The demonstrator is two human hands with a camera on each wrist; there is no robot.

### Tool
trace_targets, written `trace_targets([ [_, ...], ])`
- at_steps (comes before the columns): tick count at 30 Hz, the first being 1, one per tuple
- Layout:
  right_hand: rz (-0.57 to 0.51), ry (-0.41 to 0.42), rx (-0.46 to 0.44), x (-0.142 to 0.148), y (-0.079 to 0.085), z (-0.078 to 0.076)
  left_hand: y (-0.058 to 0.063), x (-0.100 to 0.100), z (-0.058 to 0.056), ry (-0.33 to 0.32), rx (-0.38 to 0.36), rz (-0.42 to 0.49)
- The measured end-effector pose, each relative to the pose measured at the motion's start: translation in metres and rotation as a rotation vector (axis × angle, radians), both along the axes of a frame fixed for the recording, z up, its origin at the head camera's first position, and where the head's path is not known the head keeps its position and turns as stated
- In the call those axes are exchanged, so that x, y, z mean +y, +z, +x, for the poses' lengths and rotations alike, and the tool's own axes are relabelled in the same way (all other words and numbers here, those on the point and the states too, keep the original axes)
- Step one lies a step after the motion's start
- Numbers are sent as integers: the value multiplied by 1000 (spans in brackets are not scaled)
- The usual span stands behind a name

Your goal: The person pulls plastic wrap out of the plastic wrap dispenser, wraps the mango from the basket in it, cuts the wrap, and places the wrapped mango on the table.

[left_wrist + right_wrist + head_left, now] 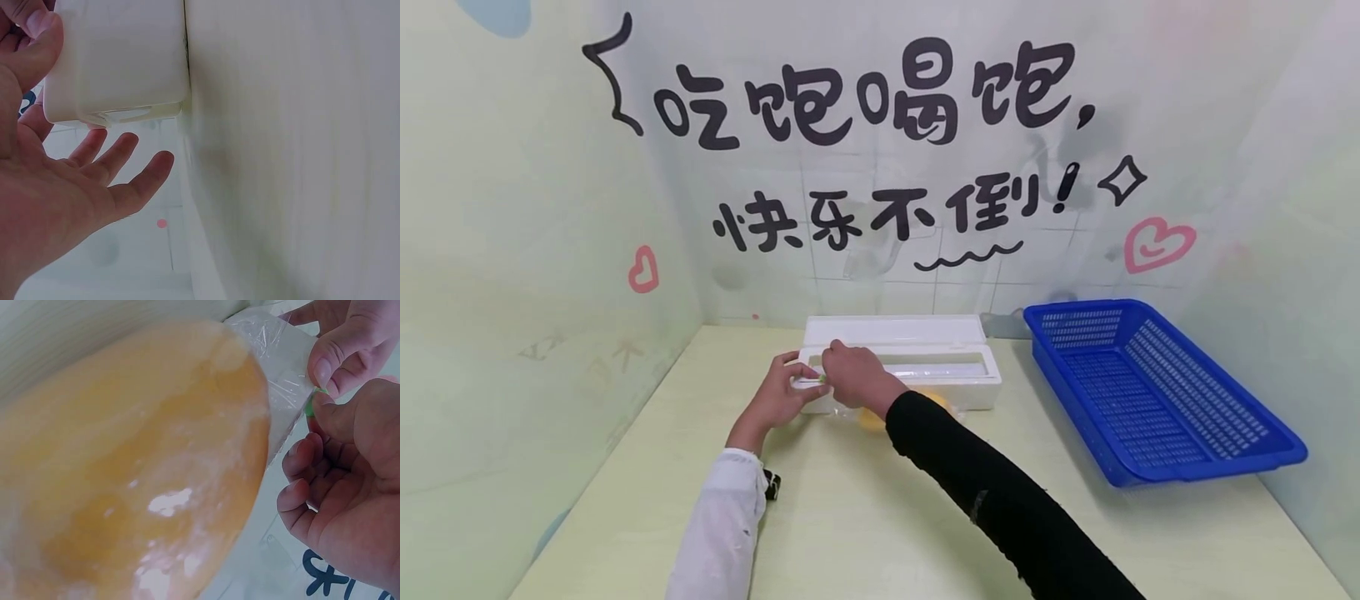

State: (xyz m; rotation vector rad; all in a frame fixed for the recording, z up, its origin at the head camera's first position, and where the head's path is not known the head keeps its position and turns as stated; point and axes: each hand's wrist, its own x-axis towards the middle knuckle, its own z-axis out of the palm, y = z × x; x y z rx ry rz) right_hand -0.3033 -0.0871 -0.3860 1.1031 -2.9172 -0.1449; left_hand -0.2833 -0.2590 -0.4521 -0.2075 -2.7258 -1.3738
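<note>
A large golden-brown, oval bread-like item (144, 437) lies in a clear plastic bag (284, 365). In the head view its yellow side (871, 420) shows partly behind my right forearm, in front of a long white box (979, 395). My left hand (777, 400), at the box's left end, pinches the bag's edge between thumb and finger; its other fingers are spread. Close against it, my right hand (854, 377) pinches a small green piece (309, 407) at that edge, remaining fingers curled. The green piece is mostly covered by fingertips, so its kind is unclear.
The white box's lid (895, 330) stands raised at the back, over a long recess. A blue mesh basket (1075, 417) sits on the right side of the pale table (850, 517). A wall covering (880, 275) with black lettering closes off the back.
</note>
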Motion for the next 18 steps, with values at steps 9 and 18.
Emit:
trace_targets([
  [9, 24, 1, 7, 8, -1, -1, -3, -2, 1, 22, -8, -8],
  [18, 17, 8, 55, 22, -3, -3, -3, 0, -2, 12, 8, -15],
])
